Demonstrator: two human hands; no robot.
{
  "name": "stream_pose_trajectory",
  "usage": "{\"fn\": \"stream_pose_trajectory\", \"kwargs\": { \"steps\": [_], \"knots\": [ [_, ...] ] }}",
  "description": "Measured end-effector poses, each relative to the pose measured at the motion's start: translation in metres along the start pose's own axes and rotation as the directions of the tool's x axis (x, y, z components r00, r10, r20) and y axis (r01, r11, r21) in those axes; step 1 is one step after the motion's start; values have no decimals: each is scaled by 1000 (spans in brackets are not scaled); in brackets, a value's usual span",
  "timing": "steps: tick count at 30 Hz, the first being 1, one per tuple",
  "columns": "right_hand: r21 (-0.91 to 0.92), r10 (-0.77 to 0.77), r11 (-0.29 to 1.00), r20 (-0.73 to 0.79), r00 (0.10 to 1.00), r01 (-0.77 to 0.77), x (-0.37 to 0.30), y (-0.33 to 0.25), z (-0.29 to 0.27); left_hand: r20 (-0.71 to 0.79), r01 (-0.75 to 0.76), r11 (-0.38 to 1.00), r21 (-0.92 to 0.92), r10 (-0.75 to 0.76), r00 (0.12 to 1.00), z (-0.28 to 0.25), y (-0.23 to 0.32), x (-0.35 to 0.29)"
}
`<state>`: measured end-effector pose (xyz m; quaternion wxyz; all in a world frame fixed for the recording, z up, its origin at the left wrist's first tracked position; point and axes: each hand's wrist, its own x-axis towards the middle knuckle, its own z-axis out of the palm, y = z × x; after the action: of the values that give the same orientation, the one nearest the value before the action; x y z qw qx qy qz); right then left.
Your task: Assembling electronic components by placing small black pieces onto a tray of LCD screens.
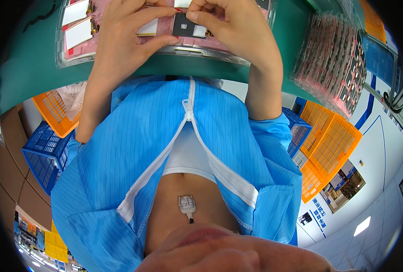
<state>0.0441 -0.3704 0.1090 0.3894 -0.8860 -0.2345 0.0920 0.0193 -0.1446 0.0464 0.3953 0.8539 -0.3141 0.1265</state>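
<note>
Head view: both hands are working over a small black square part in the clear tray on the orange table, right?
Not quite: the table is green, as the head view shows. The left hand and right hand do work over the black square part in the clear tray.

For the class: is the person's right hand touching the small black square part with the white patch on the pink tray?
Touching. The head view shows the right hand with fingertips pressed on the top edge of the small black square part, over the pink tray.

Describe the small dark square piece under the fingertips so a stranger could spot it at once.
Find the clear plastic tray on the green table. On its pink liner, below the right hand, lies the dark square piece. Its neighbours are white rectangles; it alone is black.
</note>
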Motion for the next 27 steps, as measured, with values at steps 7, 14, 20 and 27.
{"fn": "stream_pose_trajectory", "kwargs": {
  "steps": [7,14,20,27],
  "knots": [
    [-36,-26,999,-51,998,24,-2,-4,2,-51,-12,1000,10,12,999,-2,4,3],
    [-290,-90,956,-126,988,50,-9,-10,9,22,165,986,-4,-165,986,-10,29,15],
    [-673,-497,714,-292,817,194,-12,1,33,15,24,999,23,-25,1000,-4,8,2],
    [-637,-277,770,-378,883,-32,-21,-15,27,17,39,999,28,-39,999,-3,8,5]
  ]
}}
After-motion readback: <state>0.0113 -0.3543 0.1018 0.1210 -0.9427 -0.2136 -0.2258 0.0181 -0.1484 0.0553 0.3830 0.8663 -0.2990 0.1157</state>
